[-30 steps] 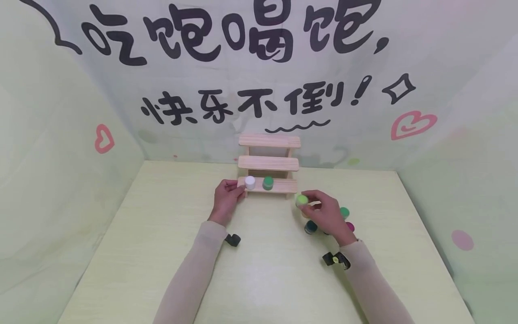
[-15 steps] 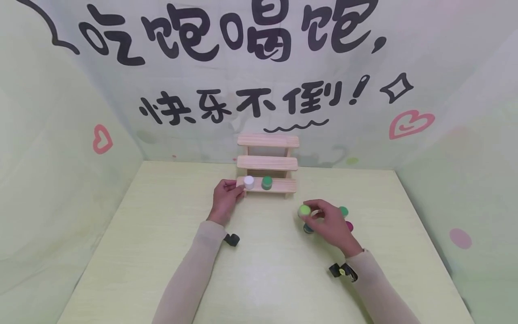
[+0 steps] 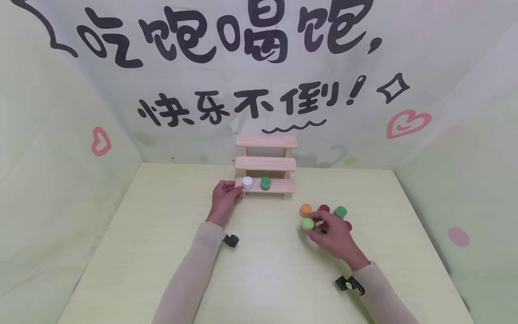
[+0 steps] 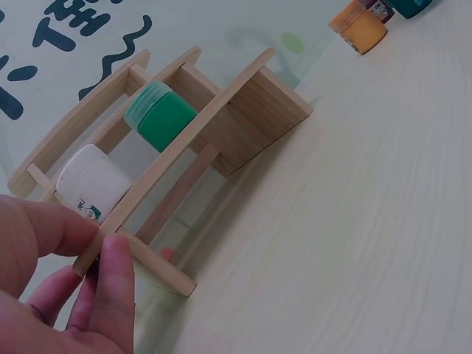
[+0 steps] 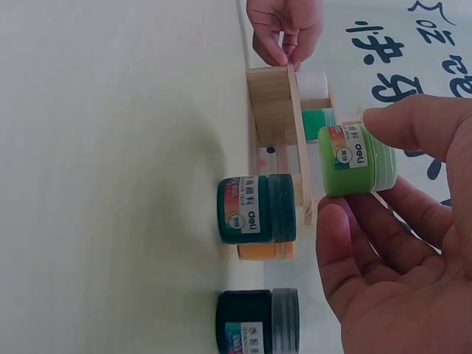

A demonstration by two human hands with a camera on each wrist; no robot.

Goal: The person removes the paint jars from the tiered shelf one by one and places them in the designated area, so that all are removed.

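My left hand (image 3: 223, 203) pinches the left end of the lowest step of a three-step wooden display stand (image 3: 265, 164). On that step stand a white paint jar (image 4: 90, 179) and a green paint jar (image 4: 158, 116), side by side. Between thumb and fingers my right hand (image 3: 337, 236) holds a light green paint jar (image 5: 358, 158), raised off the table. In the right wrist view a teal paint jar (image 5: 254, 210) and a darker jar (image 5: 258, 321) stand close by. The held jar and hand hide both in the head view.
Beyond the right hand, an orange jar (image 3: 306, 209), a dark red jar (image 3: 324, 208) and another green jar (image 3: 341, 211) stand on the table. A magenta jar (image 3: 348, 226) is partly covered by the hand. Printed cloth (image 3: 344, 148) encloses the table's back and sides.
My right hand has drawn back from near the stand toward me with the light green jar. The orange and dark red jars have come into sight. The left hand keeps its hold.
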